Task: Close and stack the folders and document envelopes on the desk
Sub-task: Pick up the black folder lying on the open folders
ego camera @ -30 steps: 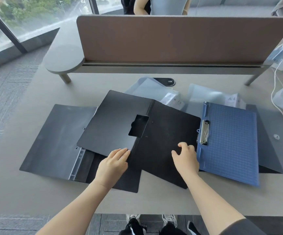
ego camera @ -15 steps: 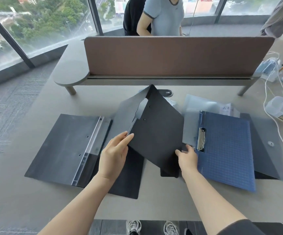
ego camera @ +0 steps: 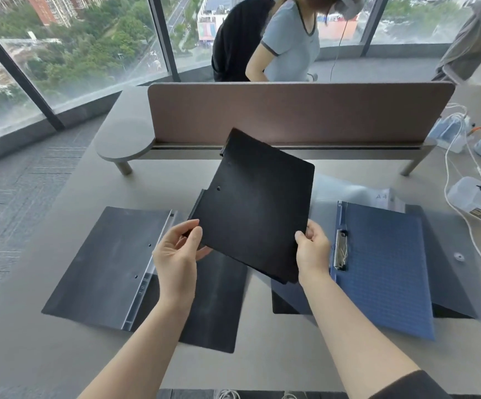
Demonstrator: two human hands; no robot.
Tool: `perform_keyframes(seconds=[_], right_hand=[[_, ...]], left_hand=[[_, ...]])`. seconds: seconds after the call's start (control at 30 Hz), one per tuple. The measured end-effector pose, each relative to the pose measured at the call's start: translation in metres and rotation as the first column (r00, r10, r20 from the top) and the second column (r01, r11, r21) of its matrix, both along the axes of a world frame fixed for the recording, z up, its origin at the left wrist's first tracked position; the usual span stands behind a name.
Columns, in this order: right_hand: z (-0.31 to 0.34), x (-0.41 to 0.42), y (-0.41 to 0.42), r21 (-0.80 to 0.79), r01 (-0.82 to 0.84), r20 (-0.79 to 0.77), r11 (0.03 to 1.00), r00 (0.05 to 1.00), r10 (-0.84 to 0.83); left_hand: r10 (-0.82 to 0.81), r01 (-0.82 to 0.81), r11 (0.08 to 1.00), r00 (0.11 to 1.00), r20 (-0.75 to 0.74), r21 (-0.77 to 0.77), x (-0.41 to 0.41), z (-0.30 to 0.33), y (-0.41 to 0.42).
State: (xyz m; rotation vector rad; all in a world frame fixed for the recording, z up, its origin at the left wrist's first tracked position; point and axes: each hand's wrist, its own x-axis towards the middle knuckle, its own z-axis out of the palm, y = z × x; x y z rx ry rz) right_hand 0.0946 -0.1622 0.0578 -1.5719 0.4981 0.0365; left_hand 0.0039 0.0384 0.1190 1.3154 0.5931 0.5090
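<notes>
A closed black folder is held tilted above the desk, its far corner raised toward the divider. My left hand grips its near left edge and my right hand grips its near right edge. Under it on the left lies an open dark grey folder with a clear spine strip. To the right lies an open blue clip folder with a metal clip. A dark grey snap envelope lies under the blue folder's right side. Clear document envelopes show behind it.
A brown divider panel stands across the back of the grey desk. A clear plastic box and white cables lie at the right edge. A person sits beyond the divider.
The black folder lay open on the desk, was folded shut, and is now lifted off the desk in both hands. The view has tilted upward.
</notes>
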Motion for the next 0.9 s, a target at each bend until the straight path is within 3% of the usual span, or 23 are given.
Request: perform_keyframes(seconds=[0.23, 0.43, 0.53, 0.63, 0.77, 0.9], right_hand=[[-0.034, -0.014, -0.010, -0.177, -0.097, -0.091, 0.979, 0.993, 0.082], [-0.072, -0.030, -0.019, -0.314, -0.260, -0.265, 0.913, 0.947, 0.179], [-0.086, -0.036, -0.023, -0.400, -0.349, -0.350, 0.848, 0.913, 0.210], [-0.094, -0.039, -0.022, -0.482, -0.359, -0.377, 0.799, 0.908, 0.181], [-0.096, -0.039, -0.019, -0.566, -0.389, -0.414, 0.726, 0.897, 0.157], [-0.096, -0.037, -0.017, -0.628, -0.435, -0.467, 0.646, 0.874, 0.135]], left_hand=[[0.010, -0.090, 0.945, 0.969, -0.245, -0.314, -0.027, -0.077, 0.003], [-0.102, -0.085, 0.924, 0.886, -0.453, -0.373, -0.056, -0.128, 0.001], [-0.152, -0.006, 0.965, 0.802, -0.578, -0.263, -0.066, -0.144, 0.000], [-0.115, 0.183, 0.983, 0.675, -0.728, 0.015, -0.066, -0.155, 0.002], [-0.048, 0.437, 0.863, 0.571, -0.820, 0.254, -0.060, -0.150, 0.004], [-0.025, 0.532, 0.796, 0.505, -0.863, 0.289, -0.053, -0.146, 0.009]])
